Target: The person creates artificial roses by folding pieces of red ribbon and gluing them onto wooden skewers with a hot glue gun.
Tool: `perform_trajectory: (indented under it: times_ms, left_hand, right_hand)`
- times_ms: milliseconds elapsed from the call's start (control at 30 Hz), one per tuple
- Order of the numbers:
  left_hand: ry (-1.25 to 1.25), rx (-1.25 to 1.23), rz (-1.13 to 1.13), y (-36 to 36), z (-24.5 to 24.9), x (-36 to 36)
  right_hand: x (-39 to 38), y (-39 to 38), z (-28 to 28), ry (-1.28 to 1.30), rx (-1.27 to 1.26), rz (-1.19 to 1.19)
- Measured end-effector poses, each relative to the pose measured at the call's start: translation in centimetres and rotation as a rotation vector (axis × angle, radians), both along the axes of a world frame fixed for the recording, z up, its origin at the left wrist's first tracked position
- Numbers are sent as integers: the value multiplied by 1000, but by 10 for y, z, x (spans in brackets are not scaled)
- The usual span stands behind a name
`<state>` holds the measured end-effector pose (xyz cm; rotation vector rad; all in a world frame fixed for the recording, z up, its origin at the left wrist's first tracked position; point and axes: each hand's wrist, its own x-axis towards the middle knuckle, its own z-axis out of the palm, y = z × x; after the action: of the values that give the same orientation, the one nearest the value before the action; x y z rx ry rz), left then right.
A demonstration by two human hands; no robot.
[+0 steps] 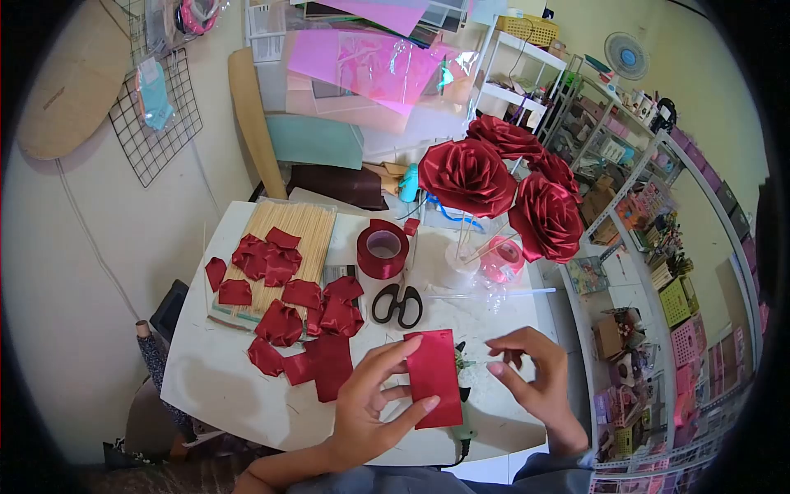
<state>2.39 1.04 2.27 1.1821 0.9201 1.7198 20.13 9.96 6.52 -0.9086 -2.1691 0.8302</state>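
Note:
My left hand point(378, 403) pinches a flat rectangle of dark red satin ribbon point(434, 379) by its left side, thumb in front, held upright above the table. To its right, my right hand point(535, 375) is raised with its fingers loosely curved and apart, nothing in them. Behind the ribbon piece lies a mint-green corded tool point(467, 430) with black parts, mostly hidden. Black-handled scissors point(397, 305) rest just beyond the hands, below a roll of red ribbon point(383, 249). Flat cut ribbon pieces point(333, 366) lie left of my left hand.
Shaped red petals point(280, 323) are scattered on the table and on a bundle of thin wooden sticks point(309, 226). Several large red ribbon roses point(467, 178) stand on sticks in a white holder point(461, 265). Crowded shelves point(650, 189) line the right side.

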Motion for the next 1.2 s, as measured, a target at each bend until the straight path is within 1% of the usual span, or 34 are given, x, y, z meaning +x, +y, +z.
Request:
perform_trajectory:
  times_ms: [33, 67, 133, 233, 333, 433, 500, 633, 700, 767, 800, 867, 900, 967, 1000, 1067, 1100, 1133, 1167, 1200]
  left_hand:
    - [1, 3, 0, 1, -1, 3]
    - [-15, 25, 12, 3, -4, 5]
    - [-31, 43, 32, 6, -10, 6]
    - [-49, 22, 37, 9, -16, 6]
    - [-42, -14, 24, 9, -22, 7]
    - [-97, -66, -19, 8, -26, 9]
    - [-111, -74, -33, 9, -26, 9]
    - [-39, -60, -55, 7, -28, 7]
    - [-73, -68, -49, 7, -29, 9]
    - [-110, -71, -41, 7, -29, 10]
    - [-113, -80, -43, 6, -28, 9]
    - [-113, -91, -45, 5, -28, 8]
    - [-103, -98, -52, 5, -28, 7]
    - [-93, -107, -59, 4, -28, 6]
    - [-100, -120, -69, 3, -28, 6]
    - [-108, -132, -78, 3, -27, 5]
    - [-71, -131, -87, 3, -26, 4]
    - [-35, -130, -95, 2, -26, 4]
    - [-35, -130, -97, 2, -26, 4]
    - [-29, -127, -96, 2, -26, 3]
  right_hand:
    - [-4, 5, -4, 120, -36, 62]
    - [-9, 7, -7, 121, -32, 64]
    - [-21, 7, -15, 308, -147, 118]
    - [-26, 8, -26, 377, -228, 127]
    - [-25, 11, -37, 368, -236, 126]
    - [-23, 9, -42, 365, -248, 120]
    - [-24, 9, -43, 381, -269, 121]
    - [-27, 8, -48, 426, -279, 146]
    - [-27, 6, -51, 439, -265, 143]
    - [-27, 5, -51, 398, -105, 143]
    - [-27, 6, -51, 399, -108, 140]
    - [-27, 9, -51, 320, 173, 213]
    - [-26, 9, -51, 322, 171, 211]
    - [-27, 9, -51, 296, 282, 244]
    - [-27, 8, -50, 296, 281, 244]
    - [-27, 8, -47, 252, 419, 270]
    - [-27, 7, -47, 251, 419, 269]
    - [-27, 7, -47, 228, 473, 271]
    - [-27, 6, -47, 206, 527, 272]
    - [-27, 6, -48, 205, 527, 270]
